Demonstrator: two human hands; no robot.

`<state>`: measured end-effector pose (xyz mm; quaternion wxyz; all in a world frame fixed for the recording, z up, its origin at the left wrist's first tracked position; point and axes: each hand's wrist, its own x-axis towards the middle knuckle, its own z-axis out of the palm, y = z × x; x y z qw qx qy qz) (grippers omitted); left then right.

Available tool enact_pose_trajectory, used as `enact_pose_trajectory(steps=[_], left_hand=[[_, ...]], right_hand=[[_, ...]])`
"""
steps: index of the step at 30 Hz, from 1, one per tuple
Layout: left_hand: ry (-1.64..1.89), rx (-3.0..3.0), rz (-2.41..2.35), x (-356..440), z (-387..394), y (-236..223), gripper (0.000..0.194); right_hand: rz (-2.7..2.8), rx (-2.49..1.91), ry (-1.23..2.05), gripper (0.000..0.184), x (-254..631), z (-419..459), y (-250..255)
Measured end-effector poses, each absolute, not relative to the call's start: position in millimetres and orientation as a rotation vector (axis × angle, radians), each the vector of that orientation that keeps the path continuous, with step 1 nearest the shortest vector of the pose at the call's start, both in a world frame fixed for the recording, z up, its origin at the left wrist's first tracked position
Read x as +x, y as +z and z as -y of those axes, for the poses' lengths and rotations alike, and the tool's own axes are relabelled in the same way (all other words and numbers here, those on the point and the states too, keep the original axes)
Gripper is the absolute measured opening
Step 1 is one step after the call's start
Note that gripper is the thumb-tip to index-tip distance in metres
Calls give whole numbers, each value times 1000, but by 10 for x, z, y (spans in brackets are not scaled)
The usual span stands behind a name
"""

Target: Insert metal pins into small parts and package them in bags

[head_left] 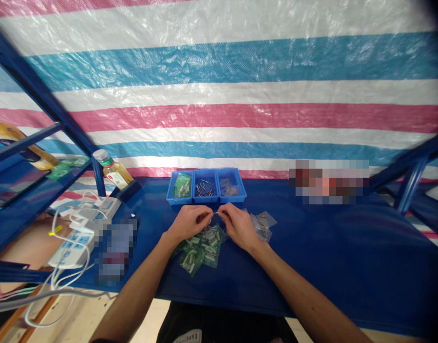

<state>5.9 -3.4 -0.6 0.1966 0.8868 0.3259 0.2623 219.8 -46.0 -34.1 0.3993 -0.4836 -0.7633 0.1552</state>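
Observation:
My left hand [192,222] and my right hand [238,226] meet over the blue table, fingertips pinched. Between them they hold a thin metal pin [215,213], too small to make out in detail. Below my hands lies a pile of green plastic bags [200,251] with small metal pieces inside. Beside my right hand are clear plastic bags [263,223] with more metal pieces. Just beyond my hands stand three blue bins: the left bin [168,195] has a green bag, the middle bin [205,200] loose metal pins, the right bin [236,198] clear bags.
To the left are white power strips [70,250] with tangled cables and a bottle [113,171] in a dark holder. Blue frame posts [97,174] stand at both sides. A striped plastic sheet [240,114] hangs behind the table. Two areas on the table are blurred out.

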Motion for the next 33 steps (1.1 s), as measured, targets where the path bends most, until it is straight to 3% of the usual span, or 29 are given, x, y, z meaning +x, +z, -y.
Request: enact_pose_trajectory(steps=[6,14,33], left_hand=[[747,2496,-942,42,26,9,19],[737,2497,-962,29,13,-18,18],[744,2503,-903,63,44,-15,17]], right_hand=[[1906,-1267,340,23,2215,452,-330],[1905,-1251,391,13,2222,453,-365],[1904,-1296,387,28,2203,459,-354]])
